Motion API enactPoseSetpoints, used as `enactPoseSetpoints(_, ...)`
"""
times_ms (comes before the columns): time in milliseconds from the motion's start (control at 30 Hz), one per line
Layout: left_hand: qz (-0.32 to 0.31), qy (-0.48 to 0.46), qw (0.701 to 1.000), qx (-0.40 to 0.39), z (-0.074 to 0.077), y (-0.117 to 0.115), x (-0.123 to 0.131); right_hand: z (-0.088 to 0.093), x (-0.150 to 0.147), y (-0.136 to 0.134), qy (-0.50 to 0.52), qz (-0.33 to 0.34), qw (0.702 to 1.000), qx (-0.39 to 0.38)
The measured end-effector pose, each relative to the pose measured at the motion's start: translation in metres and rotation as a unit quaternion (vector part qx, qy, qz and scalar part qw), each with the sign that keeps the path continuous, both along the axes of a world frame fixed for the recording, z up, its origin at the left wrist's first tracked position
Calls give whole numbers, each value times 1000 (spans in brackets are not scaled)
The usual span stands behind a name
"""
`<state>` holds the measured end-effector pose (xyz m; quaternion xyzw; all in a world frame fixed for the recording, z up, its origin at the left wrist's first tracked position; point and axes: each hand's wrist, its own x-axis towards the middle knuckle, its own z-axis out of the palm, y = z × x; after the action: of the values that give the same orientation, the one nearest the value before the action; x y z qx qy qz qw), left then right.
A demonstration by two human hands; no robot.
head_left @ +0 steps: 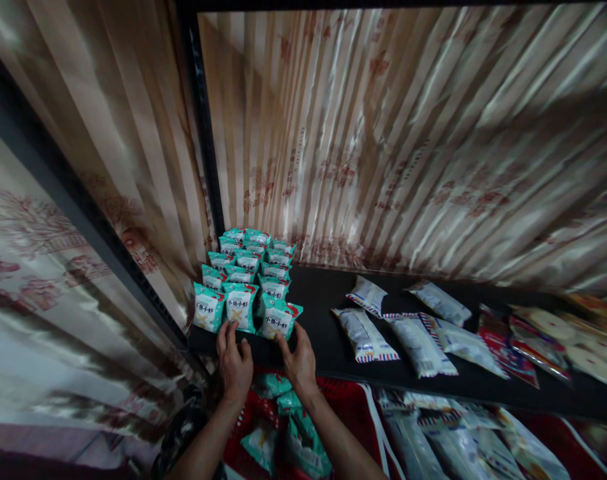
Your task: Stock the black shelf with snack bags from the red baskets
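While about 15 turquoise packets (248,261) stand in 3 columns on the black shelf (316,300), the left hand (235,369), its fingers loosely parted around nothing, touches the front row's middle packet (240,305); the right hand (300,367) meets the rightmost packet (277,321), firmness impossible to tell. 5 white packets (419,343) lie to the right.

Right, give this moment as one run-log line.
left hand: at teal-and-white plastic front middle packet | right hand: touching matching front right packet | below: red plastic basket
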<state>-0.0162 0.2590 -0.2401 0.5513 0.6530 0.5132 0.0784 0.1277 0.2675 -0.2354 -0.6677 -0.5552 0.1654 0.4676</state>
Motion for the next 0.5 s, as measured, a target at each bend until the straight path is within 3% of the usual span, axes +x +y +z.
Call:
enactPoseSetpoints(200, 5, 25, 1000, -7, -1, 1, -5, 6, -6, 2, -21, 18, 1000, 10)
enactPoseSetpoints(500, 17, 44, 998, 31, 5, 10, -5, -6, -5, 2, -13, 10, 1000, -6)
